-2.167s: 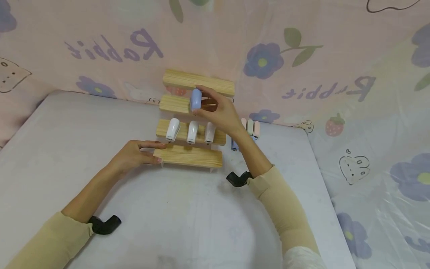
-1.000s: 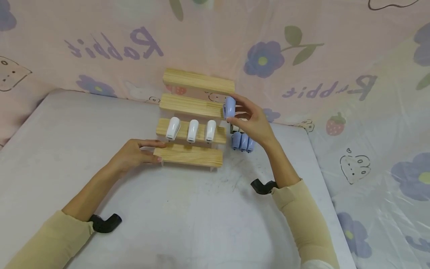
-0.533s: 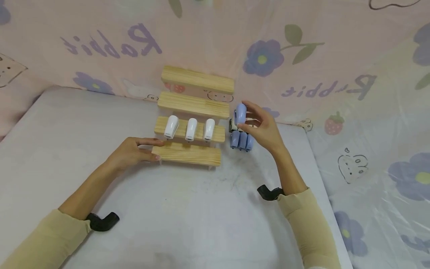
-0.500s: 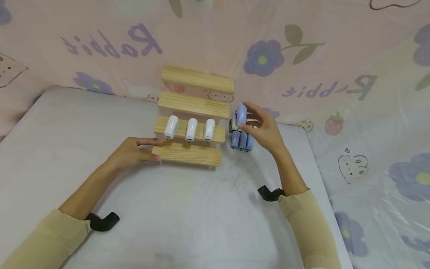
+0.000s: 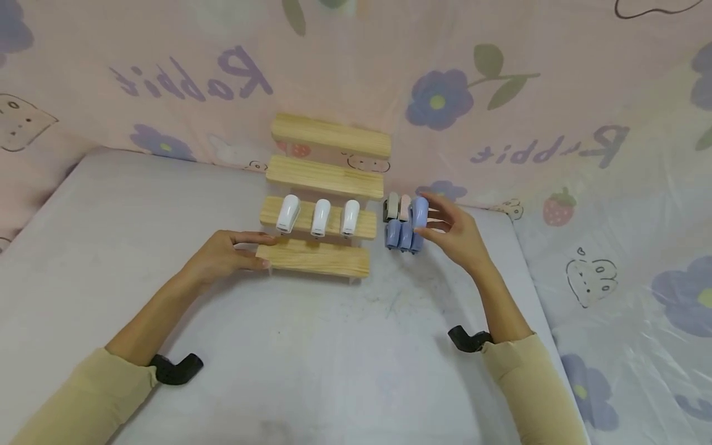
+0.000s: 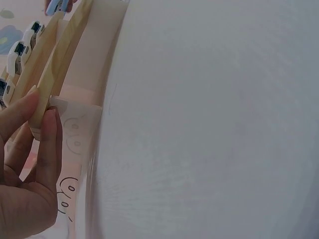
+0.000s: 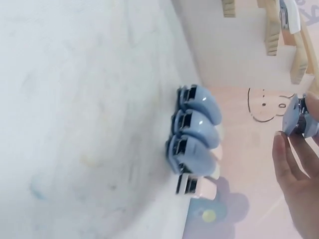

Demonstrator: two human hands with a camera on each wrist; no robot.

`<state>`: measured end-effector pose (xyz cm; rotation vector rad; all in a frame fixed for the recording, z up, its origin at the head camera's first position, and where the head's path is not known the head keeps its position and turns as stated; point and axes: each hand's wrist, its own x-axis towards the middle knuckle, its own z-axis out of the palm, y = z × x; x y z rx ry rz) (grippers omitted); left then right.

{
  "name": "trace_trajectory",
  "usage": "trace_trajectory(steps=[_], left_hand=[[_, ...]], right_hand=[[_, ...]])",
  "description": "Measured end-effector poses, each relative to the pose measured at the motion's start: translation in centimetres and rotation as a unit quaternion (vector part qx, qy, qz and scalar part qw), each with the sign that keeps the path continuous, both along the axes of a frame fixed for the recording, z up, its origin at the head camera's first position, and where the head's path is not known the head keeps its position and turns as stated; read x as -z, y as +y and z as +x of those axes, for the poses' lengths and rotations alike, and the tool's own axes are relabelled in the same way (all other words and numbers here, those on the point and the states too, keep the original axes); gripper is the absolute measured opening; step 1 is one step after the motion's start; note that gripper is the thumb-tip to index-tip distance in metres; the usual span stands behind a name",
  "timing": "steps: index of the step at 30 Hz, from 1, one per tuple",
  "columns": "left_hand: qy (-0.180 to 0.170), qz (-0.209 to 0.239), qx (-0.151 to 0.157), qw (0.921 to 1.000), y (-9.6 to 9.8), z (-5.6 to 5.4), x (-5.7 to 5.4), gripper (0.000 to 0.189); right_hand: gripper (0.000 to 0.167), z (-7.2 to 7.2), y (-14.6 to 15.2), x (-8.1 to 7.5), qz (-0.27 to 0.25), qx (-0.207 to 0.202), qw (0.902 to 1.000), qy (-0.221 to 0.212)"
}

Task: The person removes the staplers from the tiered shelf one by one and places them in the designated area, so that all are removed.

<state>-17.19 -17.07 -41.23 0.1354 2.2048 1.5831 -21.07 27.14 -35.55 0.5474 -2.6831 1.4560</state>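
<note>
In the head view my right hand (image 5: 453,233) pinches a light-blue mini stapler (image 5: 419,213) between thumb and fingers. It is held over the right end of a row of blue staplers (image 5: 398,235) on the table; the right wrist view shows the held stapler (image 7: 296,117) apart from that row (image 7: 199,107). My left hand (image 5: 217,259) grips the left end of the lowest board of a stepped wooden rack (image 5: 314,258), thumb on one face and fingers on the other in the left wrist view. Three white staplers (image 5: 321,217) stand on the second board up.
Behind the blue row stand a grey-green stapler (image 5: 392,206) and a pink stapler (image 5: 405,207), partly hidden. The rack's two upper boards (image 5: 325,177) bear nothing. A patterned curtain (image 5: 334,74) hangs behind the white table (image 5: 311,371).
My right hand has carried the blue stapler from in front of the rack's third board rightward and down, over the blue row. My left hand has stayed on the lowest board.
</note>
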Motion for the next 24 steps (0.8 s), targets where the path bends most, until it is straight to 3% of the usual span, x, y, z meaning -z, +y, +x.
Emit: trace_trajectory(steps=[5, 14, 24], left_hand=[[-0.004, -0.002, -0.003, 1.0000, 0.1, 0.1, 0.0, 0.058], [-0.003, -0.002, -0.002, 1.0000, 0.1, 0.0, 0.0, 0.057], [-0.001, -0.005, -0.004, 1.0000, 0.2, 0.1, -0.1, 0.056]], right_hand=[[0.069, 0.8, 1.0, 0.3, 0.016, 0.023, 0.9994, -0.019], [0.066, 2.4, 1.2, -0.4, 0.034, 0.042, 0.9976, -0.042], [0.069, 1.0, 4.5, 3.3, 0.035, 0.064, 0.9960, -0.051]])
